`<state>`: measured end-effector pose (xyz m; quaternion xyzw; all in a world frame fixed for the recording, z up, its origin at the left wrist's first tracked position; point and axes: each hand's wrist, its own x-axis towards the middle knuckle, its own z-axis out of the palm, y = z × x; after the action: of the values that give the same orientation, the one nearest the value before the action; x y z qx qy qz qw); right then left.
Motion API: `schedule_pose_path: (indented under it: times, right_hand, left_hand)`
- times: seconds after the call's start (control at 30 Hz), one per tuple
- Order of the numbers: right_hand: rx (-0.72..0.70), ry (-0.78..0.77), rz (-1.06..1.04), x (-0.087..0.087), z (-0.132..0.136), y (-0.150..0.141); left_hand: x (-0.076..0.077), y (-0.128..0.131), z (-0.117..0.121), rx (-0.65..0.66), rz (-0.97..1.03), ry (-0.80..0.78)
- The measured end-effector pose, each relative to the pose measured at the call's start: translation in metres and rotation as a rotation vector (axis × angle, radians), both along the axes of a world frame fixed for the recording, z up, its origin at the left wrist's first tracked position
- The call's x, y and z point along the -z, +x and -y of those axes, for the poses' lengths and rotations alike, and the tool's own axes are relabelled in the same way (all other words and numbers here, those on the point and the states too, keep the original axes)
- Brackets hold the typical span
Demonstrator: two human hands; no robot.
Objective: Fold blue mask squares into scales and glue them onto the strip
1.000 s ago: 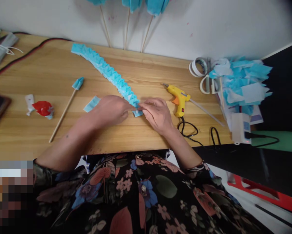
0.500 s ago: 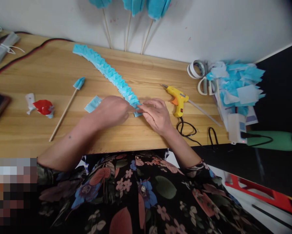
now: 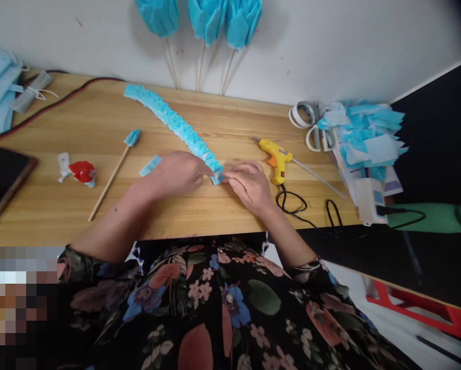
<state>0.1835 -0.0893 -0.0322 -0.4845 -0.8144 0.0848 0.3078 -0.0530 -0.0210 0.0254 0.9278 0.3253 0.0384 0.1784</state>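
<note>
A long strip of folded light-blue fabric (image 3: 169,119), zigzag along its length, lies slantwise on the table, its near end between my hands. My left hand (image 3: 176,176) is closed, its fingertips pressing on that near end from the left. My right hand (image 3: 249,187) pinches the same end from the right, thumb and fingers together. A small light-blue piece (image 3: 150,165) lies flat just beyond my left wrist. Further left is a wooden stick (image 3: 109,182) with a folded blue tip (image 3: 132,137). The exact grip under my fingers is partly hidden.
Right of my hands lies a yellow hot glue gun (image 3: 276,156) with its cord. Beyond it are tape rolls (image 3: 302,114), scissors (image 3: 318,139) and a pile of blue-white scraps (image 3: 372,136). Blue flowers (image 3: 205,20) on sticks stand by the wall. A red wrapper (image 3: 83,172) and phone (image 3: 3,180) lie left.
The view has tilted up a little, showing more of the blue flowers and the masks at left. My hands stay at the strip's near end, fingers shifted slightly.
</note>
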Motion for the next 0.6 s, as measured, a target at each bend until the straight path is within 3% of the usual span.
schedule_pose_path:
  times: [0.13, 0.27, 0.37, 0.5, 0.6]
  right_hand:
    - [-0.018, 0.039, -0.157, -0.003, 0.001, -0.001]
    - [-0.021, 0.112, -0.234, -0.003, -0.002, -0.001]
    - [0.034, 0.128, -0.244, 0.0, -0.003, -0.002]
    - [0.056, 0.129, -0.247, 0.002, -0.004, -0.002]
    - [0.049, 0.095, -0.264, 0.001, -0.003, -0.002]
  left_hand:
    - [-0.01, -0.018, -0.012, -0.201, 0.272, -0.071]
    - [-0.025, -0.042, -0.021, -0.467, 0.293, 0.047]
    - [-0.036, -0.057, -0.015, -0.589, 0.284, 0.152]
    - [-0.042, -0.059, 0.005, -0.62, 0.239, 0.206]
    - [-0.032, -0.042, 0.022, -0.533, 0.309, 0.124]
